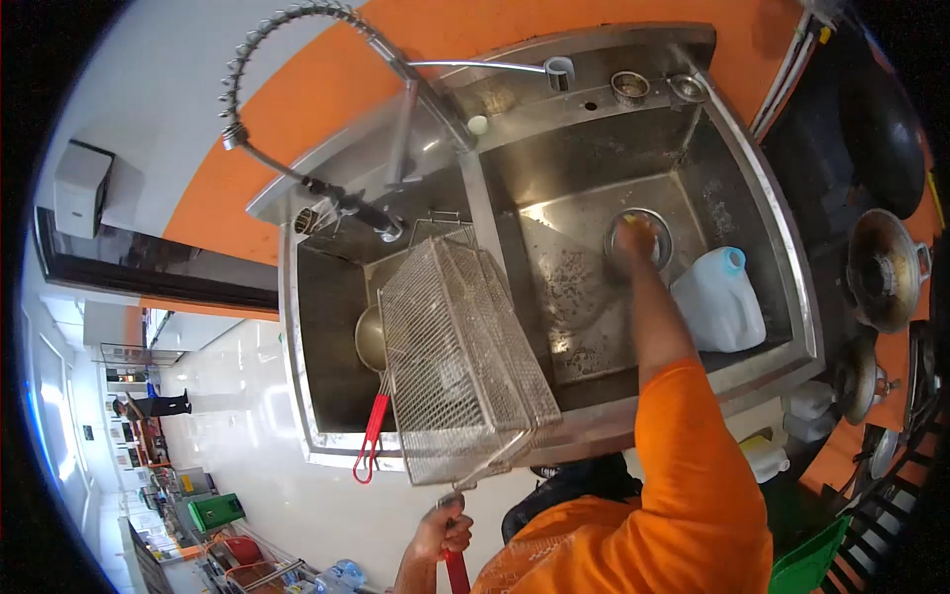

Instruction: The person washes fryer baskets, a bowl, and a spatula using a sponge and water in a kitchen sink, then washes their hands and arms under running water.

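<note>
Our left hand (442, 530) is clenched round the mesh basket (460, 366)'s red handle (456, 572), right hand (636, 238) over the drain (666, 244), can't tell its grip.

Orange-and-white wall (327, 94), glossy pale floor (233, 381)

1 camera, head-worn; faces forward and down, close above sink (594, 307).

The sleeve (663, 416) is plain orange. The basket (450, 366) is silver-grey mesh. The jug (720, 305) is whitish with a blue mouth.
</note>
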Tool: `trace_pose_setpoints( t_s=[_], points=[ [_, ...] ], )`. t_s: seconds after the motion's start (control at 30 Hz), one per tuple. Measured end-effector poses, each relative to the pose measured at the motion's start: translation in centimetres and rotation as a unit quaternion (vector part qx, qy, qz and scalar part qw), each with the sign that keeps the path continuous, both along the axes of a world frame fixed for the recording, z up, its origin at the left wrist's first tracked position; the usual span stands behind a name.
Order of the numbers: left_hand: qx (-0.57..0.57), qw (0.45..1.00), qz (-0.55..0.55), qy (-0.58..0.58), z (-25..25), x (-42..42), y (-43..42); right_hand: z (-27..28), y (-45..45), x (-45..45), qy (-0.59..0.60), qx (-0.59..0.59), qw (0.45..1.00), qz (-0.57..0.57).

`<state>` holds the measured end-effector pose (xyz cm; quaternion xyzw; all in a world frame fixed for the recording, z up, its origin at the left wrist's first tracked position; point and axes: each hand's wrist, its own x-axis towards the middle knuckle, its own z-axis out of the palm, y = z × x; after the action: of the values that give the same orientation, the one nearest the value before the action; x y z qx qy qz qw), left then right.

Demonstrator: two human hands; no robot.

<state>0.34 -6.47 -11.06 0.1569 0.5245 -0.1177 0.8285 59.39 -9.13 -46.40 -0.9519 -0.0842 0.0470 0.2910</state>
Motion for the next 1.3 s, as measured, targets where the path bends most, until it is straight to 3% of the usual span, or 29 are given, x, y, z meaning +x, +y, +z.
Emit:
trace_pose_setpoints(
  t_s=[0.07, 0.1, 0.2, 0.23, 0.33, 0.37, 0.47, 0.5, 0.6, 0.67, 0.77, 0.83, 0.9, 0.97, 1.07, 1.17, 1.27, 1.3],
  points=[
    [-0.029, 0.999, 0.006, 0.036, -0.3, 0.2, 0.0, -8.0, -2.9, 3.1, 0.015, -0.11, 0.99, 0.087],
    [-0.026, 0.998, -0.004, 0.059, -0.3, 0.3, 0.1, -9.4, -4.1, 2.9, 0.003, -0.133, 0.985, 0.112],
    [-0.096, 0.986, 0.087, 0.107, -4.0, -3.9, 0.2, -8.8, -5.8, -0.3, -0.116, -0.108, 0.98, 0.118],
    [-0.115, 0.992, 0.052, 0.021, -4.6, -4.5, 0.4, -8.8, -5.6, -0.9, -0.106, -0.113, 0.982, 0.111],
    [-0.053, 0.993, 0.088, 0.058, -2.3, -2.3, -0.4, -8.6, -3.8, -1.0, 0.021, -0.177, 0.979, 0.102],
    [0.07, 0.993, 0.022, 0.088, 0.7, 1.0, -0.7, -9.4, -4.0, -0.7, 0.057, -0.146, 0.981, 0.11],
    [-0.035, 0.986, 0.01, 0.163, 2.8, 5.2, -0.1, -11.5, -4.5, 0.8, 0.179, -0.07, 0.969, 0.155],
    [-0.051, 0.988, 0.032, 0.142, -0.3, 1.0, -0.2, -10.8, -4.4, 1.1, 0.229, -0.06, 0.955, 0.179],
    [-0.029, 0.997, -0.007, 0.075, 0.0, 1.2, 0.2, -2.5, -3.2, -0.1, 0.394, 0.093, 0.914, 0.041],
    [-0.051, 0.998, -0.001, 0.036, -0.5, 0.1, 0.3, 3.2, -1.4, -0.7, 0.439, 0.187, 0.879, -0.009],
    [-0.03, 0.999, -0.007, 0.043, -0.7, 0.4, 0.4, 6.4, 1.4, -0.8, 0.423, 0.249, 0.865, 0.102],
    [-0.05, 0.999, 0.008, -0.002, -0.8, 0.4, 0.5, 14.4, 3.5, -5.2, 0.315, 0.337, 0.857, 0.228],
    [-0.067, 0.997, 0.005, -0.034, -1.2, 0.2, 0.6, 22.5, 4.6, -11.6, 0.297, 0.382, 0.841, 0.242],
    [-0.077, 0.996, 0.016, -0.047, -1.1, 0.5, 0.6, 25.6, 5.3, -17.0, 0.245, 0.374, 0.855, 0.261],
    [-0.093, 0.994, 0.036, -0.052, -1.1, 0.4, 0.5, 30.0, 3.5, -22.3, 0.208, 0.413, 0.803, 0.376],
    [-0.084, 0.993, 0.029, -0.074, -1.7, -0.2, 0.8, 29.0, 3.1, -22.7, 0.078, 0.462, 0.768, 0.437],
    [-0.076, 0.994, 0.017, -0.079, -1.2, -0.4, 0.5, 29.4, 4.3, -20.4, 0.167, 0.29, 0.851, 0.405],
    [-0.074, 0.994, 0.017, -0.08, -1.0, -0.1, 0.9, 31.1, 3.9, -20.4, 0.148, 0.297, 0.832, 0.445]
  ],
)
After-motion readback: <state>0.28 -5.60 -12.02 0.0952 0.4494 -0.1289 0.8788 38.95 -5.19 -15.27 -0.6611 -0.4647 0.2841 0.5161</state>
